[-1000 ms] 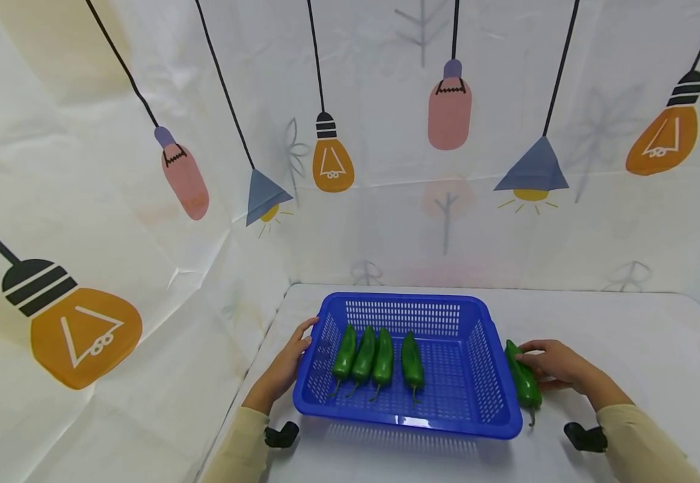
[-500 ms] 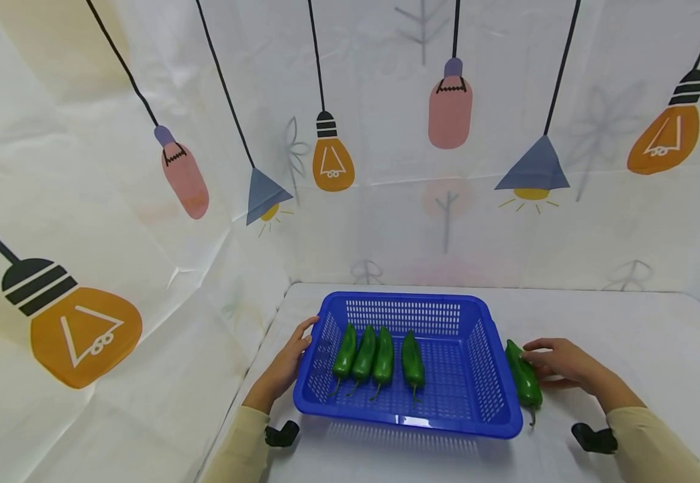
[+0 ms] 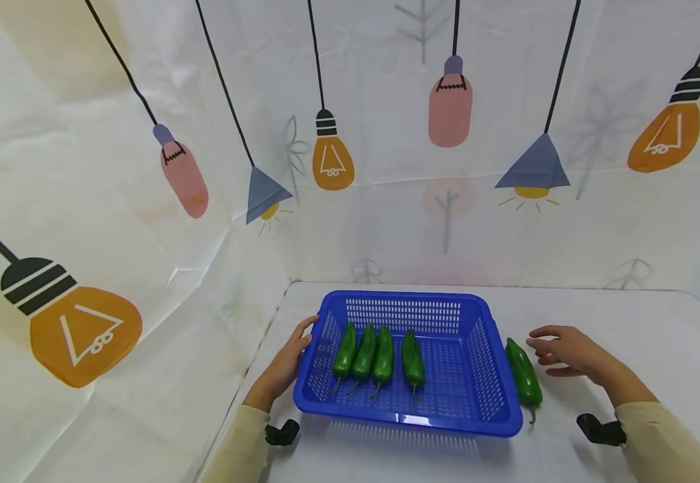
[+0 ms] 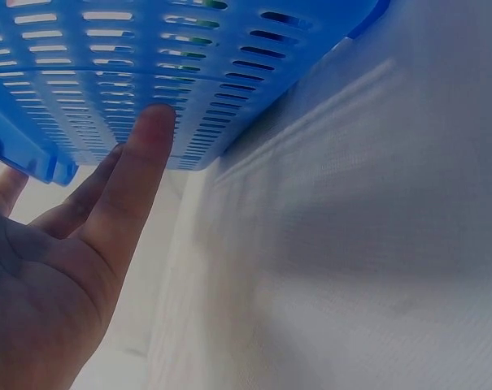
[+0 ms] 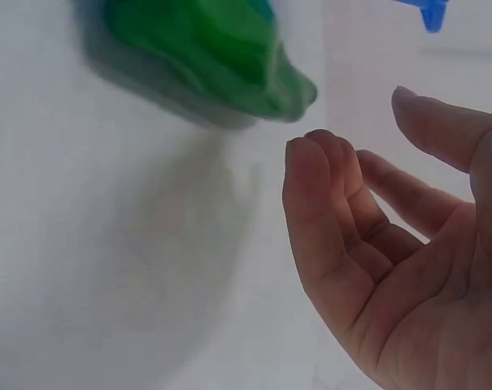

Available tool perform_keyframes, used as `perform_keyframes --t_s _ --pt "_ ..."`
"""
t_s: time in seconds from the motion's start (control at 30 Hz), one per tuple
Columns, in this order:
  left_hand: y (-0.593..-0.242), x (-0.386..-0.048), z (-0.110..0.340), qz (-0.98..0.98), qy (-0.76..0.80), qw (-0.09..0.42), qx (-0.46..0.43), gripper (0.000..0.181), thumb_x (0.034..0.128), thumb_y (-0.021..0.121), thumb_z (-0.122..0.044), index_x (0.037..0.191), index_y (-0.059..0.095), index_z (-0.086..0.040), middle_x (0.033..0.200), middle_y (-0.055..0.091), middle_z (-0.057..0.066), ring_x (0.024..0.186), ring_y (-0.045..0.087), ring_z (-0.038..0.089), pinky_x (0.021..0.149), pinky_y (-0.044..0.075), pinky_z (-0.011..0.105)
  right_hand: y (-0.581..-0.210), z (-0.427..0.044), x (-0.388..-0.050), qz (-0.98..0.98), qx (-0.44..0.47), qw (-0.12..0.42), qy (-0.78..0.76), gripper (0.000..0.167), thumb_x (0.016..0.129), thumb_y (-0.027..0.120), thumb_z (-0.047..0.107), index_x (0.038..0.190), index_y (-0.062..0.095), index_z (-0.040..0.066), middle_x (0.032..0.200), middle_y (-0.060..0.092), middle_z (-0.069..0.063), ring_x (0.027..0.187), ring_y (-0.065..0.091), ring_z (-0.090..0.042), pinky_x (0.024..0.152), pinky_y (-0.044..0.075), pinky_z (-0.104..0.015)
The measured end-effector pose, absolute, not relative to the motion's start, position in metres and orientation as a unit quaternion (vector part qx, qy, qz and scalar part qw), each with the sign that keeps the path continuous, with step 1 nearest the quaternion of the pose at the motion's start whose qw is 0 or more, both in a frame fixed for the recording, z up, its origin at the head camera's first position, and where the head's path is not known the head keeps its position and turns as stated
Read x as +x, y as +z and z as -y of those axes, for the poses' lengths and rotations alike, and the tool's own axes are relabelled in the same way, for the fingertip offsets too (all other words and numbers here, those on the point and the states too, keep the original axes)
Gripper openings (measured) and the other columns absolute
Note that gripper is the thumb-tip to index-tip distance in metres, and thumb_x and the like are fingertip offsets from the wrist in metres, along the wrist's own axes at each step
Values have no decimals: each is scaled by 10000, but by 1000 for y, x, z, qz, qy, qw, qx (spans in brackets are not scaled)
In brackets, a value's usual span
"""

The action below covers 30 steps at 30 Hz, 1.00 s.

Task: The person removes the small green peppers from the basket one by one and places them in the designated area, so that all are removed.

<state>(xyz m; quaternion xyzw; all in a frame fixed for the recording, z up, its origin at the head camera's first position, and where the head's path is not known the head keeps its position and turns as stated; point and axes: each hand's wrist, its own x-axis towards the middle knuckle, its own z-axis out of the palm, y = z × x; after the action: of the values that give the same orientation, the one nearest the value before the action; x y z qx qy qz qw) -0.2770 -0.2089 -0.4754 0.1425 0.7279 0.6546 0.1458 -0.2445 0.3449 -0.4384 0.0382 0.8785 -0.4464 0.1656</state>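
A blue plastic basket (image 3: 446, 410) with slotted walls stands on the table, and several green peppers (image 3: 383, 355) lie side by side in it, stems toward me. My left hand (image 3: 283, 367) rests against the basket's left side; in the left wrist view, a straight finger (image 4: 140, 166) touches the outer wall. Another green pepper (image 3: 523, 372) lies on the table just outside the basket's right wall. My right hand (image 3: 572, 350) hovers to the right of that pepper, holding nothing. In the right wrist view, its fingers are loosely bent and apart from the pepper (image 5: 221, 57).
The table (image 3: 639, 322) has a white cover. Behind it and on the left hangs a white sheet (image 3: 374, 221) printed with lamps and bulbs. A black strap piece (image 3: 282, 433) shows at my left wrist and another (image 3: 601, 429) at my right.
My right hand has let go of the pepper beside the basket and moved off to the right. The left hand, the basket and the peppers in it have stayed put.
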Motion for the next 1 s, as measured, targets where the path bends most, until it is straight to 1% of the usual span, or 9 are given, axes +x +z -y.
perform_keyframes --t_s 0.17,0.43,0.8,1.0 --pt "-475 -278 208 -731 653 146 137 476 1121 252 -297 1593 211 -243 1455 422 220 1101 576 285 869 506 385 -428 -345 -244 -878 25 157 -452 643 1048 556 333 1405 373 -170 1194 610 -356 998 671 -366 787 579 -454" --pt "-475 -279 209 -727 656 146 140 480 1119 253 -286 1595 206 -244 1469 408 223 1093 581 288 863 510 396 -421 -343 -245 -879 8 150 -453 629 1057 541 318 1421 365 -164 1242 572 -383 1036 663 -397 802 575 -462" --pt "-475 -276 209 -734 651 144 132 482 1119 253 -297 1597 206 -248 1465 415 223 1093 580 293 861 507 389 -415 -331 -243 -886 -20 126 -445 634 1046 565 337 1421 404 -148 1316 542 -378 1102 635 -457 822 568 -474" --pt "-474 -275 208 -735 650 143 130 481 1121 248 -297 1597 208 -245 1465 418 221 1092 584 291 863 507 382 -408 -323 -242 -890 -36 105 -442 613 1049 563 332 1426 421 -130 1316 546 -372 1124 621 -475 829 566 -473"
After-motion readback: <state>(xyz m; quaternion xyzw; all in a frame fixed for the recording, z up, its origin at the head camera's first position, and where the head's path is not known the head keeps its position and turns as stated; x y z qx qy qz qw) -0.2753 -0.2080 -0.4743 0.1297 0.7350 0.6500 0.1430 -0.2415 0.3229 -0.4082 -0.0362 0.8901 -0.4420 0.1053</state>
